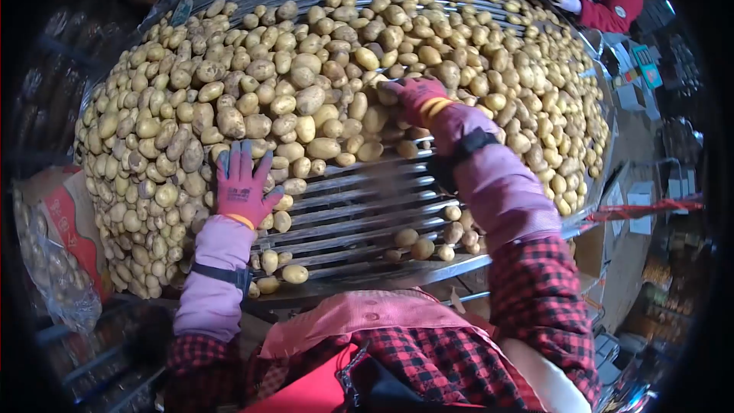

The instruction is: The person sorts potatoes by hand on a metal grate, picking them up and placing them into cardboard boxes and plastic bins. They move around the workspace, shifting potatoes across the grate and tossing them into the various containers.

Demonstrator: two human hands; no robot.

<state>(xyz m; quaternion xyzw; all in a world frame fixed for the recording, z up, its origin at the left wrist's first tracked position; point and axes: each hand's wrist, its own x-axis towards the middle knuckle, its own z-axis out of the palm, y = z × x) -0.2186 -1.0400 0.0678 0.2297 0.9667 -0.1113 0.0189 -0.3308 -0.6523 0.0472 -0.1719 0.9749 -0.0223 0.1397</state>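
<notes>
My left hand (243, 187), in a pink glove with grey fingertips, lies flat with its fingers spread on the near-left edge of a broad heap of potatoes (303, 99). My right hand (423, 97), gloved the same way, reaches farther into the middle of the heap. Its fingers point left and bend down over the potatoes, with their tips touching one; their undersides are hidden. Below the hands, bare metal bars of a slatted rack (359, 206) show. A few loose potatoes (294, 274) sit by my left wrist, and several more (423, 248) rest below my right forearm.
Across the rack at the top right, another person in a red sleeve (615, 0) has a gloved hand (569, 4) near the potatoes. A red-and-white carton (73, 222) and a clear bag of potatoes (65, 283) stand at left. A red bar (650, 208) juts out at right.
</notes>
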